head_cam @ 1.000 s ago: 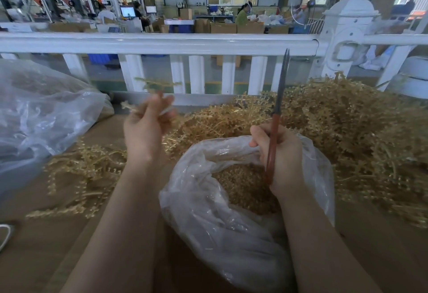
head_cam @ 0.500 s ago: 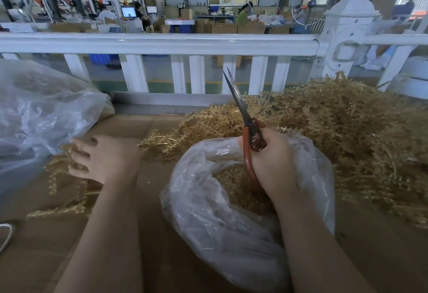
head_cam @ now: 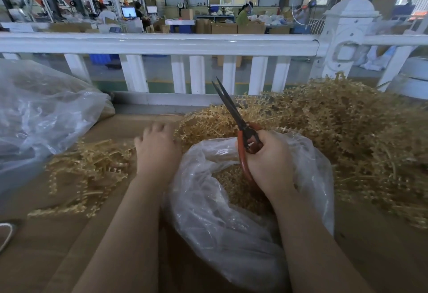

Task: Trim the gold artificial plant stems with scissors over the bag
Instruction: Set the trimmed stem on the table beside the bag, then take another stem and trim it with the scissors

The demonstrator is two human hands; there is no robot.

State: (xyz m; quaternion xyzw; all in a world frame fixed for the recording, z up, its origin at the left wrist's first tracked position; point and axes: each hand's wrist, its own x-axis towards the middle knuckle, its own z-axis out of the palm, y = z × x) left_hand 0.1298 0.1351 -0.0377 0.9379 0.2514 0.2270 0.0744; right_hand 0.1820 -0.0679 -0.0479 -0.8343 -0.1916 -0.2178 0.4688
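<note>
My right hand (head_cam: 269, 160) grips red-handled scissors (head_cam: 240, 126) over a clear plastic bag (head_cam: 231, 234); the dark blades point up and left, slightly parted. The bag's mouth shows gold trimmings (head_cam: 231, 184) inside. My left hand (head_cam: 156, 151) reaches forward, palm down, fingers stretched toward the left edge of a big pile of gold artificial stems (head_cam: 335, 130); whether it touches them I cannot tell. It holds nothing that I can see. A smaller scatter of gold stems (head_cam: 85, 172) lies left of that hand.
A large clear bag (head_cam: 39, 116) bulges at the left on the brown cardboard tabletop (head_cam: 46, 246). A white railing (head_cam: 162, 45) runs across the far edge. Beyond it are workers, boxes and monitors.
My left hand dropped a stem on the left scatter, then swung right to the big pile's edge. The scissors tilted from upright to lean left and stayed there.
</note>
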